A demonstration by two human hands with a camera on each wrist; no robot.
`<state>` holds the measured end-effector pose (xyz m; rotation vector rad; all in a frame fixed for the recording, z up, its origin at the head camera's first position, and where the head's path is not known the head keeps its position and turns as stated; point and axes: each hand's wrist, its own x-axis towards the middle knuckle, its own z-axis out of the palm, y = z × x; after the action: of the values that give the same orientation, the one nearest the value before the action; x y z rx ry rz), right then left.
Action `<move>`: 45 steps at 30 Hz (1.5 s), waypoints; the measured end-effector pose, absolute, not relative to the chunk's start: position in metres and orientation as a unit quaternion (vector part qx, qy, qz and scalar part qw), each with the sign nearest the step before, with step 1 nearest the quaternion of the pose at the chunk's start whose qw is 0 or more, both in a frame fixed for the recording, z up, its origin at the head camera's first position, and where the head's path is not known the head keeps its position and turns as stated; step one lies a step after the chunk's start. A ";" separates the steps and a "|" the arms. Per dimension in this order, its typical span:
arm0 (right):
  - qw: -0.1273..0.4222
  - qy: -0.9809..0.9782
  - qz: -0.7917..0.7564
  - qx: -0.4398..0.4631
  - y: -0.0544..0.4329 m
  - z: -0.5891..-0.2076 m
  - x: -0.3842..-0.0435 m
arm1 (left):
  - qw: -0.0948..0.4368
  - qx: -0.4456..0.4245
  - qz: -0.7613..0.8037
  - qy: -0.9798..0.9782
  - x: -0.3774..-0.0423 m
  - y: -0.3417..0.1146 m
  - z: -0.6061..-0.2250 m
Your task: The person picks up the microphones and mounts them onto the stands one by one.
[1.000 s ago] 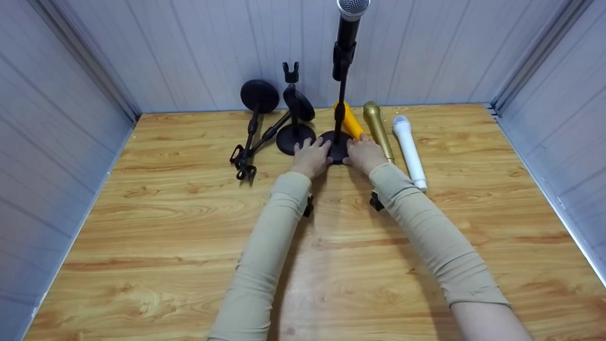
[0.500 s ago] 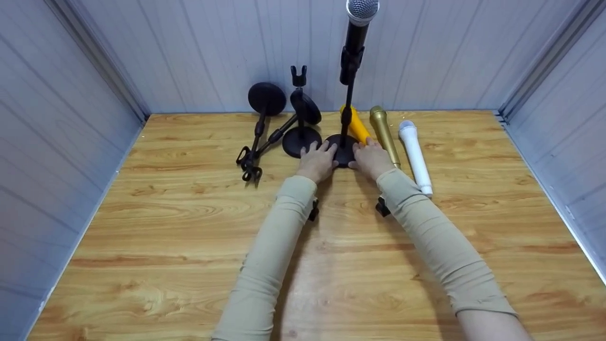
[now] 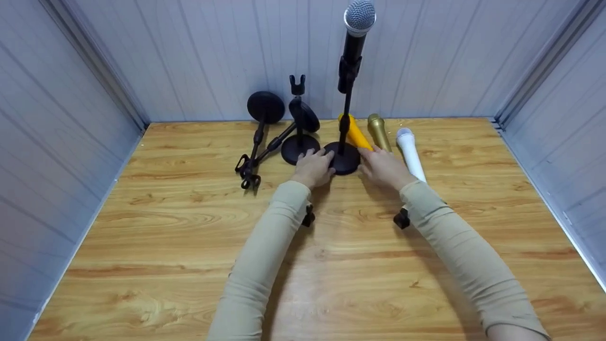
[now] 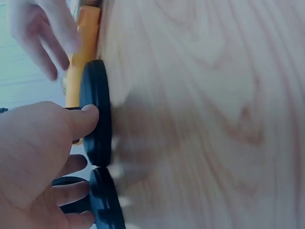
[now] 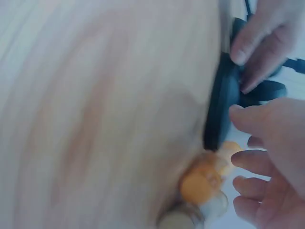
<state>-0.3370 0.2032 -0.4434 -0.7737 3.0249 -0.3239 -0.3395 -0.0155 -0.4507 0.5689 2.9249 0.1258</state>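
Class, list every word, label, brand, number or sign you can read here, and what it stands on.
None can be read: not on the black microphone, yellow microphone, gold microphone, white microphone, black stands or back wall. Wrist views are blurred.

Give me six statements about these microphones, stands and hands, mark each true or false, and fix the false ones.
1. The black microphone sits clipped in an upright stand. True.
2. The gold microphone lies between the yellow microphone and the white microphone. True.
3. The white microphone stands upright. False: it lies on the table.
4. The left hand grips the gold microphone. False: it touches a stand's round base.
5. Two stands lie tipped over. True.
6. Every upright stand holds a microphone. False: one has an empty clip.
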 end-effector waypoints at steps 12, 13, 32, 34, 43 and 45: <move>-0.050 0.971 -0.157 -0.174 0.251 -0.411 -0.336 | 0.006 0.254 0.074 0.964 -0.321 -0.041 -0.414; -0.053 0.971 -0.156 -0.171 0.255 -0.411 -0.335 | -0.005 0.256 0.077 0.963 -0.319 -0.046 -0.413; 0.089 0.980 -0.157 -0.086 0.302 -0.428 -0.333 | -0.081 0.192 0.061 0.976 -0.322 -0.167 -0.398; 0.090 0.977 -0.171 -0.090 0.304 -0.431 -0.332 | -0.076 0.187 0.053 0.978 -0.321 -0.176 -0.402; 0.116 0.968 -0.207 -0.087 0.307 -0.434 -0.333 | -0.072 0.174 0.098 0.977 -0.317 -0.191 -0.420; 0.119 0.966 -0.210 -0.089 0.307 -0.434 -0.334 | -0.109 0.194 0.119 0.968 -0.314 -0.189 -0.426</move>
<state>-0.3337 0.3066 -0.4339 -0.2591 2.8244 -0.6149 -0.3143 -0.1890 -0.4256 0.6572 3.2711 0.4017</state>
